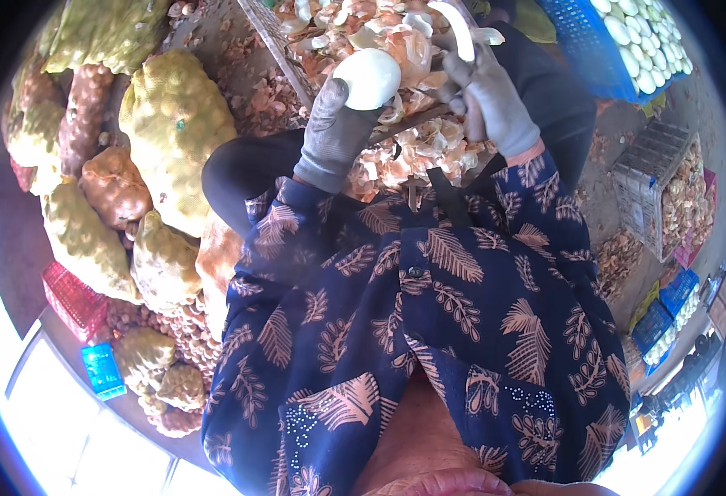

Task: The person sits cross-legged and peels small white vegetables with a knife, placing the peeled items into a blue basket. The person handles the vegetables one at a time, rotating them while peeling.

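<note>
My left hand, in a grey knit glove, holds a peeled white onion, with the thumb along its side. To the right, my gloved right hand has its fingers closed around the lower end of a curved white strip. Whether the strip is onion layer or a blade, I cannot tell. The two hands are apart. Beneath and beyond them lies a heap of onion skins, with more loose skins between my legs. A plastic crate's edge slants beside the heap.
Yellow mesh sacks of onions crowd the left, near a red basket and a blue basket. At upper right, a blue crate holds peeled onions. A grey crate of skins lies tipped at right.
</note>
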